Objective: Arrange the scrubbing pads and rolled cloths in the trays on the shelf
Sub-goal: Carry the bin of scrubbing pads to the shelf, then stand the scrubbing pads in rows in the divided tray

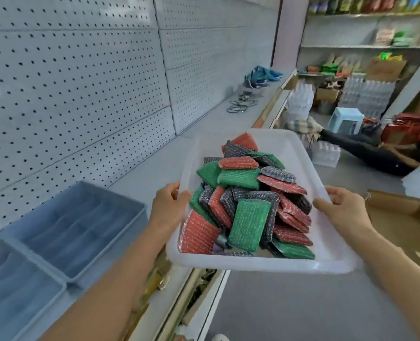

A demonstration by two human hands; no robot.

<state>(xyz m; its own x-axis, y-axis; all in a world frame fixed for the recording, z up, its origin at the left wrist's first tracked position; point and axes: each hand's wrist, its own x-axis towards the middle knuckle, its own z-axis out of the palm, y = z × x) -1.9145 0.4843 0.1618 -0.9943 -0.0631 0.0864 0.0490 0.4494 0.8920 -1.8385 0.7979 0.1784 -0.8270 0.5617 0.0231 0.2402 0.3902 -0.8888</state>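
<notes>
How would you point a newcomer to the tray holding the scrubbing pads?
Start at the pegboard wall and its shelf. Over the shelf's front edge, both hands hold a white tray piled with red, green and grey pads. The neighbouring blue trays sit on the shelf.

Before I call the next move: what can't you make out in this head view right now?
- Rolled cloths in the blue trays: blurred, count unclear.
- Pads at the bottom of the white tray: buried under the scrubbing pads on top.
- Fingers of the left hand and right hand: under the rim, grip partly hidden.
- Nearest blue tray: cut off by the left and bottom edges.
- Tangle on the shelf: too small.
</notes>
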